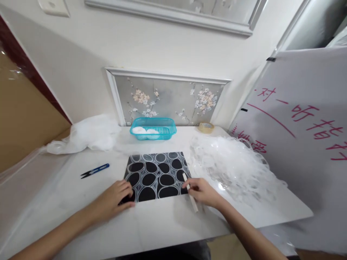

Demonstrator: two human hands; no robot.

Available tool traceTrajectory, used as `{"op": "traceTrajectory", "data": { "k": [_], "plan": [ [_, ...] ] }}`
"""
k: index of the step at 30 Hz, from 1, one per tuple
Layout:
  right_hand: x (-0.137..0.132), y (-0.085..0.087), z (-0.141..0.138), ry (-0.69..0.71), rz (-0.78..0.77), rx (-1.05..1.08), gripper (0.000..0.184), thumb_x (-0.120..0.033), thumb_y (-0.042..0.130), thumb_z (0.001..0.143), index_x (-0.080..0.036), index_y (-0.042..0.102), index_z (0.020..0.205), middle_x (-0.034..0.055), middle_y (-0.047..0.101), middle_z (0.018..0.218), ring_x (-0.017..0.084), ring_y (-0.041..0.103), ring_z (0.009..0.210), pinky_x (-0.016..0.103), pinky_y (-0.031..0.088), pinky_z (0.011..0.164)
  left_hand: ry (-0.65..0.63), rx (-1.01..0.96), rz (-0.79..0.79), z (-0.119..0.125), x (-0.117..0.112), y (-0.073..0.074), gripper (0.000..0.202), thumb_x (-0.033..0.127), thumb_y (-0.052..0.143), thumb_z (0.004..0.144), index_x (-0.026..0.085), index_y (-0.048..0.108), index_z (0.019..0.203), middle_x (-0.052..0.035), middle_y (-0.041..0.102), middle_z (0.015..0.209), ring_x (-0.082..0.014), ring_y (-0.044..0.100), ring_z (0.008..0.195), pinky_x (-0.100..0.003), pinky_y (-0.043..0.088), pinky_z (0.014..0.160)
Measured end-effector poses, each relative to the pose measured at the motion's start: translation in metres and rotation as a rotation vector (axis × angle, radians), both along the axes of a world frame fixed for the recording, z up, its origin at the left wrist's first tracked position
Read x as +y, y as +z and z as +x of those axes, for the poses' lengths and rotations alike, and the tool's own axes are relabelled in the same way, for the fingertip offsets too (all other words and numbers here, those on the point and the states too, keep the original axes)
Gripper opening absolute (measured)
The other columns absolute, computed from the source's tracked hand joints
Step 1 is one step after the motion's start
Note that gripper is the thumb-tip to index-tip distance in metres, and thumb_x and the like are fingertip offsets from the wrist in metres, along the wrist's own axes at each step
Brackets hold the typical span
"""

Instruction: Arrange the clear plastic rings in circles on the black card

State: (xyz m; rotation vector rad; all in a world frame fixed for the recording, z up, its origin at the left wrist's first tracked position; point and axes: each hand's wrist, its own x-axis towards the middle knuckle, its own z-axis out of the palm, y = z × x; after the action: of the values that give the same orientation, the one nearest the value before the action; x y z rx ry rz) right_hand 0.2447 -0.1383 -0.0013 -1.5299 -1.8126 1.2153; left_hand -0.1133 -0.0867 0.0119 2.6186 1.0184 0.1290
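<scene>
On the white table lies a black sheet (158, 179) patterned with grey-white ovals. My left hand (119, 196) rests at its lower left corner, fingers on the sheet and thumb apart from them. By the lower right edge, my right hand (200, 190) is closed around a thin, flat white stick (194, 205). The stick slants, its upper end over the sheet and its lower end over the tabletop. To the right of the sheet is a large pile of clear and whitish plastic rings or loops (230, 164).
Blue-handled thread snips (95, 170) lie left of the sheet. Behind it stands a turquoise basket (172, 135) with white round pieces inside. A tape roll (206, 127) sits near the wall. White filmy material (90, 133) is heaped at back left. A board with red writing (298, 119) borders the right.
</scene>
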Motion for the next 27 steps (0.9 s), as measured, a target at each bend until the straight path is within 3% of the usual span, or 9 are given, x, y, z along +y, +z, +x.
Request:
{"op": "traceTrajectory", "data": {
  "k": [3, 5, 8, 11, 13, 15, 18, 22, 27],
  "plan": [
    [-0.001, 0.007, 0.004, -0.075, -0.148, 0.465, 0.023, -0.027, 0.048, 0.083, -0.017, 0.066, 0.092, 0.0081, 0.072, 0.084, 0.021, 0.069, 0.077, 0.028, 0.048, 0.057, -0.02, 0.05, -0.063, -0.012, -0.028, 0.006, 0.034, 0.044, 0.047, 0.093, 0.02, 0.055, 0.071, -0.001, 0.058, 0.076, -0.0187, 0.051, 0.079, -0.029, 0.039, 0.075],
    [0.003, 0.01, 0.0, -0.172, -0.121, 0.603, 0.022, -0.034, 0.06, 0.081, -0.018, 0.064, 0.096, 0.0102, 0.073, 0.098, 0.023, 0.068, 0.095, 0.028, 0.052, 0.064, -0.057, 0.065, -0.084, -0.015, -0.04, 0.008, 0.035, 0.042, 0.048, 0.094, 0.019, 0.053, 0.067, -0.0006, 0.058, 0.073, -0.0182, 0.051, 0.079, -0.028, 0.038, 0.073],
    [0.018, 0.013, -0.017, -0.322, 0.007, 0.597, 0.03, -0.045, 0.069, 0.077, -0.017, 0.059, 0.074, 0.0058, 0.071, 0.068, 0.017, 0.067, 0.066, 0.022, 0.047, 0.051, -0.126, 0.064, -0.005, -0.014, -0.043, 0.01, 0.035, 0.042, 0.049, 0.094, 0.019, 0.056, 0.068, -0.0009, 0.06, 0.074, -0.0176, 0.053, 0.076, -0.028, 0.039, 0.069],
    [0.043, 0.017, -0.041, -0.387, 0.094, 0.672, 0.05, -0.057, 0.058, 0.081, -0.018, 0.049, 0.052, -0.0042, 0.045, 0.035, 0.007, 0.043, 0.034, 0.019, 0.031, 0.037, -0.114, 0.014, 0.193, -0.009, -0.027, 0.007, 0.033, 0.045, 0.047, 0.094, 0.019, 0.062, 0.081, -0.0026, 0.063, 0.078, -0.0174, 0.056, 0.069, -0.028, 0.041, 0.064],
    [0.063, 0.021, -0.059, -0.358, 0.062, 0.756, 0.052, -0.062, 0.053, 0.082, -0.017, 0.055, 0.055, -0.0054, 0.041, 0.034, 0.007, 0.04, 0.033, 0.019, 0.026, 0.036, -0.078, -0.032, 0.319, -0.005, -0.007, 0.002, 0.036, 0.047, 0.044, 0.095, 0.017, 0.064, 0.093, -0.0059, 0.066, 0.088, -0.0196, 0.061, 0.076, -0.031, 0.045, 0.068],
    [0.083, 0.026, -0.079, -0.265, -0.028, 0.788, 0.049, -0.061, 0.053, 0.081, -0.015, 0.067, 0.074, -0.0011, 0.056, 0.046, 0.009, 0.051, 0.041, 0.019, 0.03, 0.037, -0.057, -0.058, 0.428, -0.002, 0.013, -0.007, 0.044, 0.05, 0.039, 0.097, 0.015, 0.065, 0.101, -0.01, 0.068, 0.103, -0.0228, 0.063, 0.092, -0.035, 0.048, 0.08],
    [0.111, 0.027, -0.109, -0.133, -0.08, 0.696, 0.043, -0.053, 0.064, 0.075, -0.017, 0.069, 0.099, 0.0046, 0.071, 0.072, 0.015, 0.066, 0.061, 0.02, 0.042, 0.043, -0.025, -0.021, 0.54, -0.002, 0.036, -0.027, 0.053, 0.053, 0.035, 0.096, 0.011, 0.062, 0.113, -0.0147, 0.063, 0.122, -0.0276, 0.059, 0.111, -0.041, 0.045, 0.094],
    [0.132, 0.011, -0.142, -0.054, 0.014, 0.526, 0.035, -0.048, 0.068, 0.075, -0.016, 0.072, 0.089, 0.0037, 0.069, 0.063, 0.014, 0.065, 0.055, 0.022, 0.045, 0.043, 0.022, 0.035, 0.529, -0.01, 0.041, -0.049, 0.059, 0.057, 0.036, 0.095, 0.01, 0.058, 0.122, -0.0143, 0.057, 0.131, -0.0295, 0.053, 0.121, -0.045, 0.041, 0.102],
    [0.14, -0.006, -0.154, -0.011, 0.011, 0.455, 0.046, -0.057, 0.054, 0.084, -0.017, 0.075, 0.084, -0.0004, 0.06, 0.047, 0.008, 0.052, 0.04, 0.02, 0.04, 0.039, 0.058, -0.009, 0.497, -0.016, 0.035, -0.056, 0.054, 0.053, 0.039, 0.095, 0.01, 0.059, 0.121, -0.0143, 0.058, 0.13, -0.0297, 0.054, 0.122, -0.046, 0.042, 0.103]
  ]
}}
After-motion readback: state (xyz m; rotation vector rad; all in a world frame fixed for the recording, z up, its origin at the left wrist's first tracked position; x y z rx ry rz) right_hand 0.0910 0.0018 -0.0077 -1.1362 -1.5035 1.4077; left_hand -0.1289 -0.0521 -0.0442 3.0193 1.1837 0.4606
